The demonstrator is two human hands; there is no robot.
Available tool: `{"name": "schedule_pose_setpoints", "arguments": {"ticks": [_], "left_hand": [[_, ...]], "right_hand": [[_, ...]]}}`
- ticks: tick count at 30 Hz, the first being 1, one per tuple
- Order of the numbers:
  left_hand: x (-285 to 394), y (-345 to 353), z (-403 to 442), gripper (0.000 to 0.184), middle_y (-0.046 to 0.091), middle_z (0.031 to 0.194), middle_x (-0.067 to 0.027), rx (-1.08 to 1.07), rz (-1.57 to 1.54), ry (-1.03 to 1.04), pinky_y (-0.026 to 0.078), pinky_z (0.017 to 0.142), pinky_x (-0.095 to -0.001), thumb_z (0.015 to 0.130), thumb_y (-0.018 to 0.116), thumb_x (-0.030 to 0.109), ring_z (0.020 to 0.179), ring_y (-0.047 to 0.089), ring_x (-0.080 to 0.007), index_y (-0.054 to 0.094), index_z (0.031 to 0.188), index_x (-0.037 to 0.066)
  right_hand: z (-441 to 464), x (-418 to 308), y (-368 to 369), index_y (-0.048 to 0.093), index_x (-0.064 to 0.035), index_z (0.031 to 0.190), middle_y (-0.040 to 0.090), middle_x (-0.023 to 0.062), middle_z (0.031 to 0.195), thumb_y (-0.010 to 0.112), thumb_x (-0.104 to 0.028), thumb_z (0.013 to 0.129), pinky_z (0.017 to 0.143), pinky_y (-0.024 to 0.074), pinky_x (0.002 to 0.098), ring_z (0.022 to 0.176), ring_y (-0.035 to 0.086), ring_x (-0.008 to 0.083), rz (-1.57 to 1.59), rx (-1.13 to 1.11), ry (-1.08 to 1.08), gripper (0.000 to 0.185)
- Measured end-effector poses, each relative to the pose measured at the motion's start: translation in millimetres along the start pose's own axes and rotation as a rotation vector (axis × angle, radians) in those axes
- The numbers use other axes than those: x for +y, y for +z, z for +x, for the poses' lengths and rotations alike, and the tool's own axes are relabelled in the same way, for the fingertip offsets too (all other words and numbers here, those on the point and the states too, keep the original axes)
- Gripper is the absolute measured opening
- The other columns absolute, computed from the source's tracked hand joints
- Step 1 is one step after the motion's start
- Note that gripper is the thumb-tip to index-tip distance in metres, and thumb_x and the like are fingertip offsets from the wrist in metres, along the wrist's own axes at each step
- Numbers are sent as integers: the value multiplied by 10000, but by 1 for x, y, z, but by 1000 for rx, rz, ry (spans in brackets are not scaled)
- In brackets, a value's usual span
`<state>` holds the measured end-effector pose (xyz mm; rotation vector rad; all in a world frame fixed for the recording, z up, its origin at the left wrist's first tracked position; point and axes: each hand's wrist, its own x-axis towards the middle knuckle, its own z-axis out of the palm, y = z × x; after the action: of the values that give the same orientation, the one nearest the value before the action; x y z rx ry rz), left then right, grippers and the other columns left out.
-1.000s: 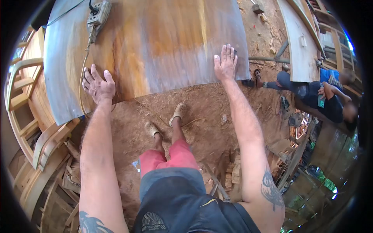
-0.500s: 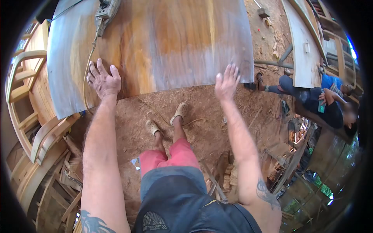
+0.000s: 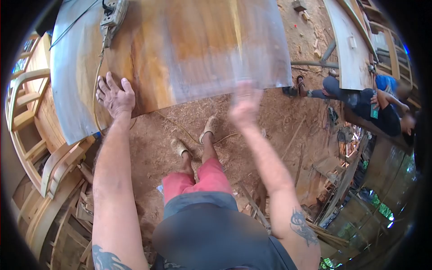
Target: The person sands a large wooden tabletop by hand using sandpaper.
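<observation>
A wide wooden panel (image 3: 193,45) with orange-brown and greyish streaks spans the upper part of the view. My left hand (image 3: 115,96) rests on its near left portion, fingers spread and holding nothing, beside a yellowish cord (image 3: 95,85). The cord runs up to a socket block (image 3: 112,20) lying on the panel. Near the panel's front edge, right of centre, is my right hand (image 3: 246,103). Motion blur smears its fingers, so I cannot make out their shape or whether they touch anything.
Curved wooden frames (image 3: 33,117) stand at the left. At the right a seated person (image 3: 364,105) holds a green object beside a pale board (image 3: 353,49). Another person in blue is partly visible there. Wood scraps lie on the dirt floor (image 3: 180,121).
My right hand has moved left and back toward me from the panel's right part and is now blurred. My left hand stays spread on the panel. The view has shifted slightly.
</observation>
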<state>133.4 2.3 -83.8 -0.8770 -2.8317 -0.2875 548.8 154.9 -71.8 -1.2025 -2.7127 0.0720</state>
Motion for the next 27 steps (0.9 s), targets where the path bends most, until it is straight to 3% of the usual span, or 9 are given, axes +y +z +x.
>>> {"name": "schedule_pose_setpoints", "arguments": {"ticks": [3,5,8,13,16,21,23,26,27], "left_hand": [[0,-1,2,702,363,1692,-162,-6,17,-1,242,1258,-579,1000,542,526,1518,342,-453,428,1605,190],[1,-2,1,702,362,1692,-162,-12,17,-1,243,1258,-577,999,542,526,1519,338,-453,428,1604,189],[2,-2,2,699,361,1691,-161,-17,16,-19,244,1258,-575,1000,541,524,1523,333,-450,430,1603,188],[2,-2,1,696,358,1694,-162,-17,22,-9,245,1259,-573,1003,537,522,1530,329,-432,429,1605,189],[1,-3,1,714,363,1687,-192,11,-34,16,224,1269,-578,984,554,508,1511,353,-465,437,1598,163],[2,-5,1,699,359,1690,-175,-21,15,-11,233,1268,-566,995,550,510,1537,325,-428,435,1599,178],[3,-4,1,694,358,1692,-167,-25,23,-6,235,1267,-561,999,548,512,1546,317,-412,434,1600,184],[1,-4,2,694,360,1690,-168,-12,19,1,232,1268,-560,997,554,506,1547,317,-409,437,1597,179],[2,-5,2,694,360,1690,-167,-17,27,-2,230,1269,-560,996,555,505,1547,317,-408,437,1597,177]], "right_hand": [[5,136,-10,175,-44,1706,109,182,1787,466,12,892,1324,75,611,1659,62,351,-225,-33,300,866],[5,141,-9,164,-36,1704,99,190,1785,436,29,903,1327,68,600,1657,51,358,-185,-32,360,849],[-1,40,15,184,-29,1700,109,208,1780,418,-16,925,1334,30,578,1656,35,371,47,139,208,809],[-1,-182,25,252,-13,1685,213,203,1765,459,-56,955,1333,1,587,1653,102,386,330,-129,-239,760],[9,-163,25,274,-17,1680,247,185,1759,447,-69,976,1329,5,601,1652,134,360,231,-104,-316,727],[-9,60,0,185,-83,1714,130,130,1797,506,-101,959,1317,55,631,1662,76,337,-126,80,97,820],[2,113,-24,167,-49,1706,125,192,1781,510,-17,937,1332,69,577,1657,82,340,-173,-101,470,843],[4,99,-1,178,-30,1700,137,217,1772,474,-18,955,1339,49,548,1653,91,362,-267,-102,451,802],[-1,56,4,188,-15,1695,161,220,1768,450,-17,956,1339,14,551,1647,102,387,-60,72,305,784]]}}
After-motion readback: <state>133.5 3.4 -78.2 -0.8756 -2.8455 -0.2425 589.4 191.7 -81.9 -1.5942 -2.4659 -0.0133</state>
